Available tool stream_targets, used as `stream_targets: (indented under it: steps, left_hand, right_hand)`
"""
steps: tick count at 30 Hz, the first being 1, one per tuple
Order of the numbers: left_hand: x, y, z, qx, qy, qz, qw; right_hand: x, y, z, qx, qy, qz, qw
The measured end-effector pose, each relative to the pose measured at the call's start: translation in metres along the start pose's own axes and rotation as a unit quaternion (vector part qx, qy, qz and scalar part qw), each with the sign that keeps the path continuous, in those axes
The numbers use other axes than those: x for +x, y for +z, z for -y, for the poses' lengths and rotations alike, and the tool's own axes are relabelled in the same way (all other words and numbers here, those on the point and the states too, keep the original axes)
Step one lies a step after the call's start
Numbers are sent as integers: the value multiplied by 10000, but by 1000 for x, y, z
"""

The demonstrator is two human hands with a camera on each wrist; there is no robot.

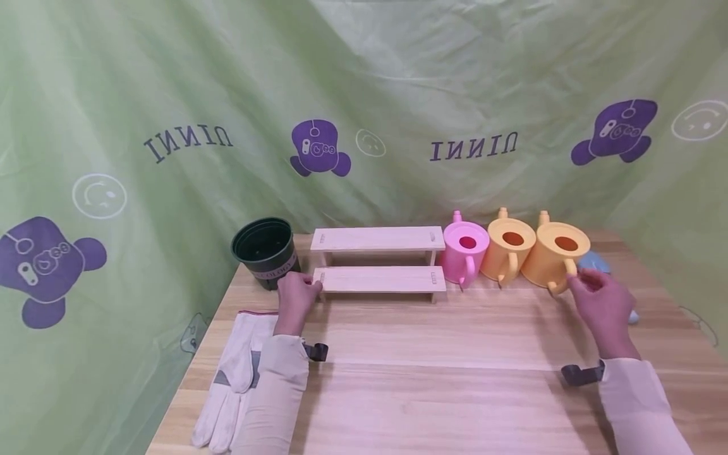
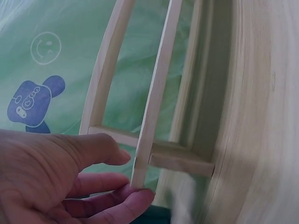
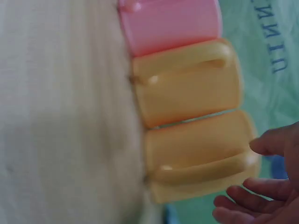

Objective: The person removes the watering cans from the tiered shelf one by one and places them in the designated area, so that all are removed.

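My left hand is at the left end of a two-step wooden shelf. In the left wrist view its fingertips touch the end of the lower board, with the thumb spread alongside. To the right, my right hand is beside the handle of the outermost yellow watering can. The right wrist view shows its thumb close to that can's rim and its fingers loosely bent, holding nothing. A second yellow watering can and a pink watering can stand between it and the shelf, handles facing me.
A dark green plant pot stands behind my left hand. White and grey work gloves lie at the table's left edge, partly under my left sleeve. Something light blue shows behind my right hand. A green printed curtain surrounds the wooden table.
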State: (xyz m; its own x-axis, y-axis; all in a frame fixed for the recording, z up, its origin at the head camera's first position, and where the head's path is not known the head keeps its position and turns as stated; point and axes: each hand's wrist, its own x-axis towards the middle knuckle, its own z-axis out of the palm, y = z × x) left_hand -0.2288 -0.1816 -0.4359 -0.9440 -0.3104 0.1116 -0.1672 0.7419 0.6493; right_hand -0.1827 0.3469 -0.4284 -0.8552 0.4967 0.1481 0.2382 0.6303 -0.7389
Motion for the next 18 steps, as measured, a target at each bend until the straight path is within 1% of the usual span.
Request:
stream_targets:
  steps: [1, 2, 3, 4, 5, 7, 9, 10, 11, 12, 14, 16, 18]
  left_hand:
    - [-1, -1, 0, 38, 40, -82, 10000]
    - [-2, -3, 0, 69, 166, -213, 9996]
    - [-3, -6, -1, 55, 241, -352, 9991]
    - [-5, -10, -3, 70, 382, -540, 9978]
    - [-7, -15, -7, 77, 553, -722, 9958]
    - [-12, -27, -17, 96, 1053, -1148, 9877]
    - [-17, -40, -32, 28, 1520, -1517, 9767]
    - [-20, -46, -40, 32, 1781, -1687, 9694]
    - [-23, -52, -48, 6, 2017, -1808, 9626]
    - [-26, -57, -56, -55, 2201, -1875, 9573]
    - [-34, -67, -71, -191, 2542, -1957, 9470]
    - [-41, -73, -84, -294, 2845, -1974, 9377]
    - [-46, -76, -94, -387, 3098, -1974, 9293]
  right_hand:
    - [-2, -4, 5, 2, 0, -189, 9998]
    - [-3, -8, 11, 92, -59, -475, 9988]
    - [-5, -13, 18, 121, -117, -659, 9977]
    - [-7, -17, 26, 197, -227, -867, 9958]
    - [-8, -20, 35, 272, -438, -1108, 9925]
    - [-12, -27, 53, 444, -992, -1618, 9808]
    - [-17, -34, 74, 551, -1424, -1825, 9713]
    - [-20, -36, 85, 607, -1727, -1969, 9632]
    - [-22, -38, 96, 641, -2022, -2054, 9554]
    - [-25, -40, 106, 696, -2231, -2059, 9503]
    - [-31, -42, 127, 769, -2678, -1983, 9397]
    - [-35, -41, 144, 799, -3182, -1928, 9248]
    - [-38, -38, 160, 767, -3550, -1834, 9135]
